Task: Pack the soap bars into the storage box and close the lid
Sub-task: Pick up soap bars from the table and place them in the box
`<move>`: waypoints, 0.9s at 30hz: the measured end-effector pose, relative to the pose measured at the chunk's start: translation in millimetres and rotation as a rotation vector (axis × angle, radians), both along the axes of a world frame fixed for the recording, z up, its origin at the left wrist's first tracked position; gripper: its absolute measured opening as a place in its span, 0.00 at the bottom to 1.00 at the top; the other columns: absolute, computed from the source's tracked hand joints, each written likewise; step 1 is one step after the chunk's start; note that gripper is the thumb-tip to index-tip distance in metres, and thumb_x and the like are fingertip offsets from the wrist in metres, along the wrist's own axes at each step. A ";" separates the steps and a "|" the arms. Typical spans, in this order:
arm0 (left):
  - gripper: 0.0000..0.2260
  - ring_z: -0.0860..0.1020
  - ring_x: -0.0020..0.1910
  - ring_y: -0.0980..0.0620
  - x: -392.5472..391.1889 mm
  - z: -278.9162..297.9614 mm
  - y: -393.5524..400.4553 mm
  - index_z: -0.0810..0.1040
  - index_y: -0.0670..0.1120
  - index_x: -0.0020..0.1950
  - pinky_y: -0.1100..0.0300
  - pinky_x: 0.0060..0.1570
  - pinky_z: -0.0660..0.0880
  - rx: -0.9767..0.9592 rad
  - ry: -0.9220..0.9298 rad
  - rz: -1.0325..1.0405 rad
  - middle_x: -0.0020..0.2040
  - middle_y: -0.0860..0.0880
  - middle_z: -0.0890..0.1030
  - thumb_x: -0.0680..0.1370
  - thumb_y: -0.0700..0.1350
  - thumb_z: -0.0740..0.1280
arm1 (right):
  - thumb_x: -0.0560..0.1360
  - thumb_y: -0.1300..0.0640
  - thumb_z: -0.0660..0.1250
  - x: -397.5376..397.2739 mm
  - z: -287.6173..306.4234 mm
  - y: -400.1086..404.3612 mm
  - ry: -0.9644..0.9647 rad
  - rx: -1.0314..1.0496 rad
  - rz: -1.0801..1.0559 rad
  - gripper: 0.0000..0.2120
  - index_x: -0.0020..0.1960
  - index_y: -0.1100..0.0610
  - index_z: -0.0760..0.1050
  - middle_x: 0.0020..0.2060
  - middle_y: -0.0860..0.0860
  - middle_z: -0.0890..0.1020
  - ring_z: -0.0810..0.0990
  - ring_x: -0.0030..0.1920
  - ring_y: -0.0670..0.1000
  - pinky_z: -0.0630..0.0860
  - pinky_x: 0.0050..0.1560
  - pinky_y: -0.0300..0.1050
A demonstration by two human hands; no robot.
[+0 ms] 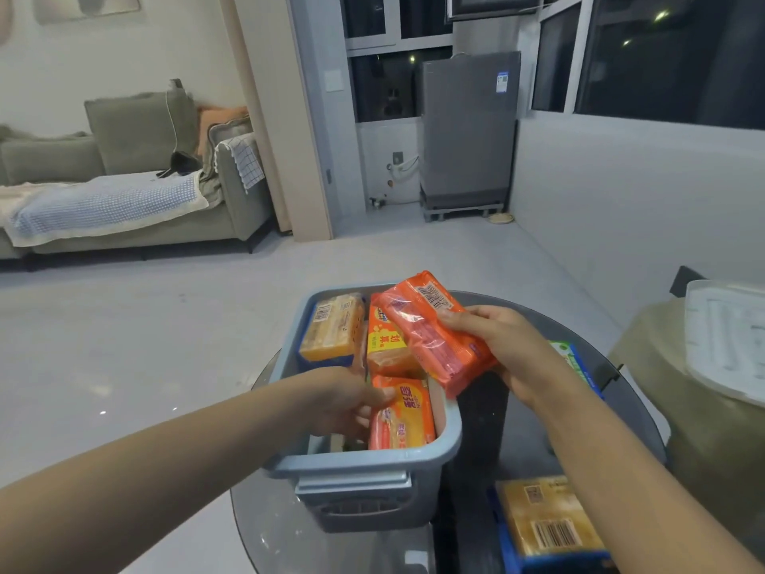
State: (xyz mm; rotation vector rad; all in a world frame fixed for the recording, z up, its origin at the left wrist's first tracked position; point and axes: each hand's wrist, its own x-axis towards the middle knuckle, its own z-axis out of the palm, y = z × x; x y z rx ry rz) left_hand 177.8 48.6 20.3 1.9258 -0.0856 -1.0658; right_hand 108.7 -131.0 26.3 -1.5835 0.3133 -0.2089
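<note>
A blue-grey storage box (364, 464) stands on a round glass table (517, 424), with several wrapped soap bars inside. My right hand (496, 345) grips an orange-wrapped soap pack (430, 329) tilted above the box's right rim. Inside the box, my left hand (352, 401) has its fingers on an orange-and-yellow soap pack (407, 416) at the near right. A yellow bar (331, 327) lies at the far left, with another orange pack (387, 341) beside it. The clear lid (724, 341) rests on a stool at the right.
On the table to the right of the box lie a yellow soap pack in blue wrapping (546, 522) and a green-blue pack (573, 358), partly hidden by my right arm. An olive stool (703, 441) stands close at the right. Pale open floor stretches left; a sofa (124, 176) stands beyond it.
</note>
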 end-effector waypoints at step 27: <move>0.12 0.85 0.36 0.49 3.6 21.4 23.4 0.79 0.42 0.50 0.61 0.32 0.81 -0.539 -0.270 0.205 0.39 0.45 0.86 0.72 0.49 0.71 | 0.71 0.44 0.68 -28.1 13.2 33.2 -0.036 -0.363 0.081 0.18 0.59 0.47 0.77 0.41 0.37 0.79 0.79 0.40 0.36 0.72 0.31 0.25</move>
